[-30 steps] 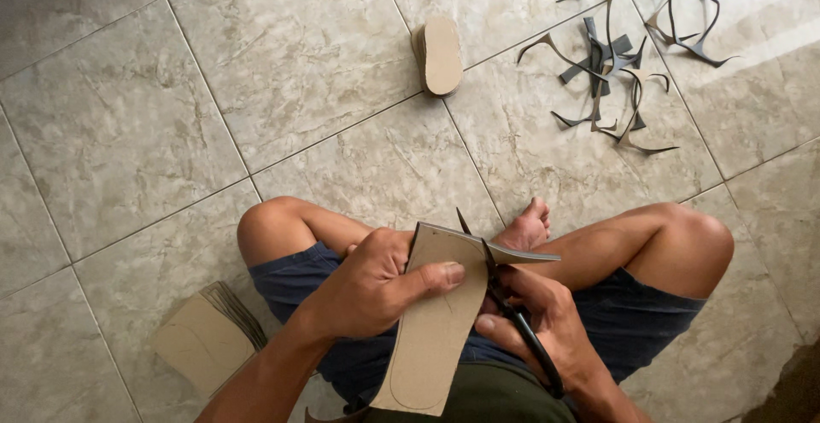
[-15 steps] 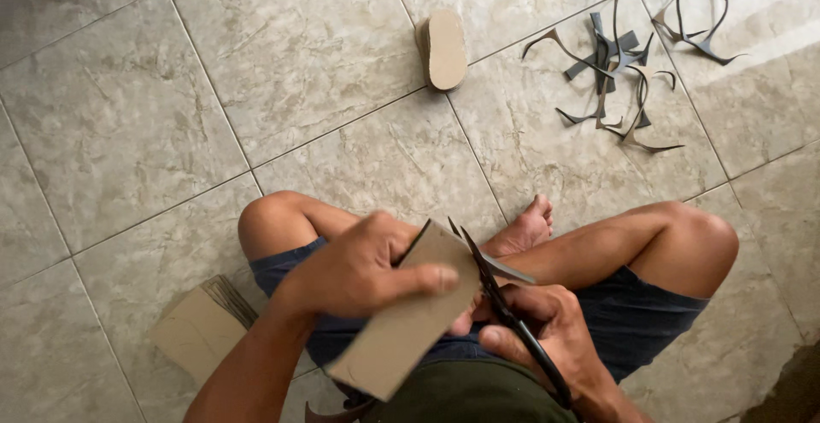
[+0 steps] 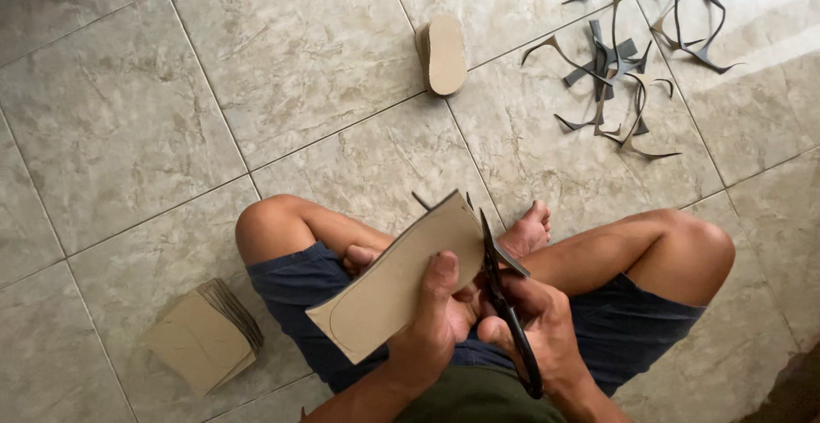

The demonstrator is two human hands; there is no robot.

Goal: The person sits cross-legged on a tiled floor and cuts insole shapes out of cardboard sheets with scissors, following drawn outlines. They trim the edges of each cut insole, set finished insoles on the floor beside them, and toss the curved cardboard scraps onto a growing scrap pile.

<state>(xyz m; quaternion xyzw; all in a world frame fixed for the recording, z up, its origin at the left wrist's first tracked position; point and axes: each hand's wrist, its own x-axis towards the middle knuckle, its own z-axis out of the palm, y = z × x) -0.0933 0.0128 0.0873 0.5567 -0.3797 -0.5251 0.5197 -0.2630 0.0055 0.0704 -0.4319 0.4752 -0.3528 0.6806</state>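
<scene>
Left hand (image 3: 436, 325) grasps the cardboard sheet (image 3: 397, 282); right hand (image 3: 534, 320) clenches scissors (image 3: 504, 299) beside it; beyond lie a cut sole stack (image 3: 444, 54) and scraps (image 3: 628, 64); a cardboard pile (image 3: 205, 338) lies left.

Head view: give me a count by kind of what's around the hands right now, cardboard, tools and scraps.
Cardboard piece held in the left hand: 1
Scissors in the right hand: 1
Stack of rectangular cardboard blanks on the floor: 1
Stack of cut sole-shaped pieces: 1
Scatter of trimmed offcuts: 1
Total: 5
</scene>
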